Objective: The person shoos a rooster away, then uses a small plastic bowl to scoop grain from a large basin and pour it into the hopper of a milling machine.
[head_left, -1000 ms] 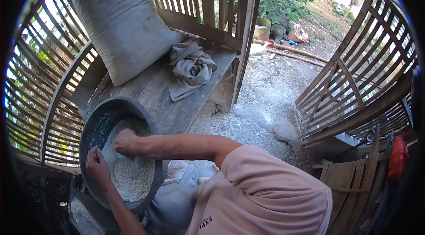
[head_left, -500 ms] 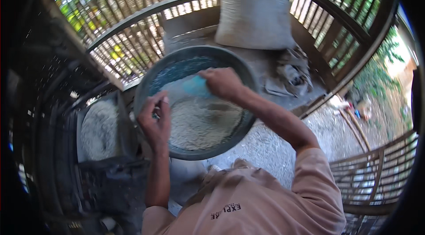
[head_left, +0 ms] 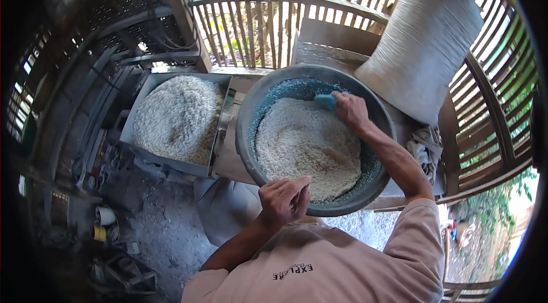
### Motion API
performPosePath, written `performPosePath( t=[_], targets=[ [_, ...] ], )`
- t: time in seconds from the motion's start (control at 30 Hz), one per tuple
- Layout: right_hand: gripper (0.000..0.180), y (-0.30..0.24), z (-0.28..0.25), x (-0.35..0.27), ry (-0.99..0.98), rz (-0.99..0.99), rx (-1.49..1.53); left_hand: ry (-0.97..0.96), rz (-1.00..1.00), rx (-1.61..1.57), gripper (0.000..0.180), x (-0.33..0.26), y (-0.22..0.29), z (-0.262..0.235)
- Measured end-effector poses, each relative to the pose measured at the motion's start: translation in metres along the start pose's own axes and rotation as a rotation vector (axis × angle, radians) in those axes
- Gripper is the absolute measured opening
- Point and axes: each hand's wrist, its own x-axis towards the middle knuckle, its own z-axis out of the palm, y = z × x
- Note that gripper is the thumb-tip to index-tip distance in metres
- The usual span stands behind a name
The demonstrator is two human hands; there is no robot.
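Note:
A large grey-green tub (head_left: 245,149), blue on its inner wall, stands in front of me, partly filled with pale grain (head_left: 302,143) that looks like rice. My right hand (head_left: 351,110) is closed around a light-blue plastic scoop (head_left: 325,101) at the far side of the grain. Only part of the scoop shows, so its full shape is hidden. At the tub's near rim is my left hand (head_left: 284,200), fingers curled and pressed together. Whether anything is in them is hidden.
Left of the tub, a square metal hopper (head_left: 142,152) holds a heap of similar grain (head_left: 177,114). A tall, full whitish sack (head_left: 428,40) leans at the back right, with a crumpled cloth or sack (head_left: 425,152) below it. A slatted wooden wall (head_left: 245,29) stands behind.
My view has swung left, bringing the hopper more fully into sight. My left hand has gone from the tub's left side to its near rim. The right hand still grips the scoop.

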Motion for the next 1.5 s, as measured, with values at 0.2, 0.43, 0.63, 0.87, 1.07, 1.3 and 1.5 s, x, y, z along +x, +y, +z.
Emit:
performPosePath(
  t=[0.2,0.43,0.63,0.87,1.07,1.3,1.5],
  targets=[
    [0.031,-0.048,-0.018,0.011,-0.03,-0.186,0.18,0.057,0.023,-0.035,0.017,0.005,-0.016,-0.009],
    [0.036,-0.032,0.03,0.051,0.108,-0.349,-0.054,0.016,-0.058,-0.033,0.017,0.026,-0.049,-0.035],
    [0.042,-0.068,-0.014,0.028,-0.04,-0.371,0.265,-0.023,-0.2,-0.003,0.012,0.026,-0.038,-0.033],
    [0.029,0.04,0.021,0.035,-0.134,0.318,0.342,0.061,-0.473,0.029,0.011,0.039,-0.027,-0.031],
    [0.023,0.023,0.044,0.01,-0.311,0.511,0.842,0.015,-0.444,0.106,0.012,0.056,-0.042,-0.02],
    [0.024,-0.047,0.066,-0.014,-0.486,0.723,1.146,0.026,-0.384,0.221,0.008,0.054,-0.043,-0.015],
    [0.025,-0.065,0.093,-0.018,-0.525,0.841,1.378,0.036,-0.371,0.183,0.008,0.048,-0.048,-0.018]
  ],
)
